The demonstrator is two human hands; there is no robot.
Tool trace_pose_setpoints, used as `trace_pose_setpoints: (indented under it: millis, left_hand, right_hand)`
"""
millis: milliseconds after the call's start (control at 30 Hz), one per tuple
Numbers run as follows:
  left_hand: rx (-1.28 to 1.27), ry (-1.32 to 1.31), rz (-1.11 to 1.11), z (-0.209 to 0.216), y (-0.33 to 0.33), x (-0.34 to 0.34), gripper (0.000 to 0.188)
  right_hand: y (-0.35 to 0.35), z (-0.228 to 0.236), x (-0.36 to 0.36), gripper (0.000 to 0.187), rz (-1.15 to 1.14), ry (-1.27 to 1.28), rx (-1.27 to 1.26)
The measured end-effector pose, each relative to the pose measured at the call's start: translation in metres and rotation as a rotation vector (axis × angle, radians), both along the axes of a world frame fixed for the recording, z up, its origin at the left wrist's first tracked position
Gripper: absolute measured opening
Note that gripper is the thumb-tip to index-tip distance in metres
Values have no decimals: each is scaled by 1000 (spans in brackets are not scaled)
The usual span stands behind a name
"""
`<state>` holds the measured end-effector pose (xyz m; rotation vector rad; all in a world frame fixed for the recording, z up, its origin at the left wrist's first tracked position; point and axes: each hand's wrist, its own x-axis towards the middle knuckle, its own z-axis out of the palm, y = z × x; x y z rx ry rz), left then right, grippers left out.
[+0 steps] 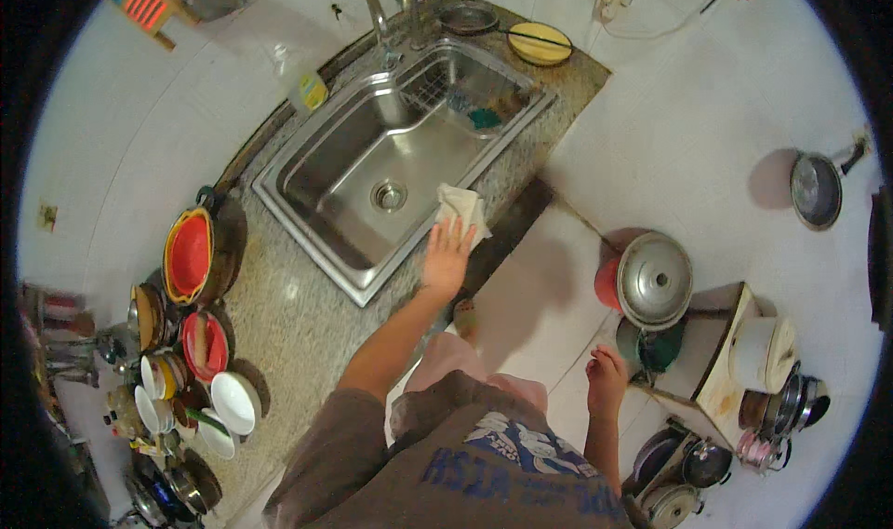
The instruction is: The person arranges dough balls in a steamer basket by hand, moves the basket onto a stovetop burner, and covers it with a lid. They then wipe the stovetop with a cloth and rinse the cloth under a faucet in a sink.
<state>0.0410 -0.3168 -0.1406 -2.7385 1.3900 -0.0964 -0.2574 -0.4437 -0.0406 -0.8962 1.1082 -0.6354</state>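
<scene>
One cream, rumpled cloth [461,200], long axis slanting down-right, lies under my outspread left hand [446,261]; my right hand [606,369] curls loosely.

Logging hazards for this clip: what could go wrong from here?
The left hand rests on a white cloth at the sink rim; the cloth could slip into the basin. A wide leftward sweep of that arm might knock the white bowl on the counter.
</scene>
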Motion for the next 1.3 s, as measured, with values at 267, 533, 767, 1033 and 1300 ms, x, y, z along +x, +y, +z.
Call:
trace_pose_setpoints:
  millis: [267, 533, 767, 1033, 1300]
  left_hand:
    - [232, -26, -23, 21, -187, 63, 56]
    - [163, 50, -35, 22, -293, 105, 55]
    - [-223, 117, 75, -16, -293, 100, 51]
    - [-421, 124, 899, -12, -40, -57, 34]
    - [-916, -94, 1540, 36, 44, -32, 27]
  right_hand:
    - [-75, -7, 45, 16, -155, -7, 115]
    - [-180, -27, 97, 17, -36, 4, 208]
    - [-317, -16, 176, 17, 391, 155, 23]
    - [-409, -56, 283, 21, 683, 14, 41]
    - [-345, -57, 326, 19, 972, -62, 197]
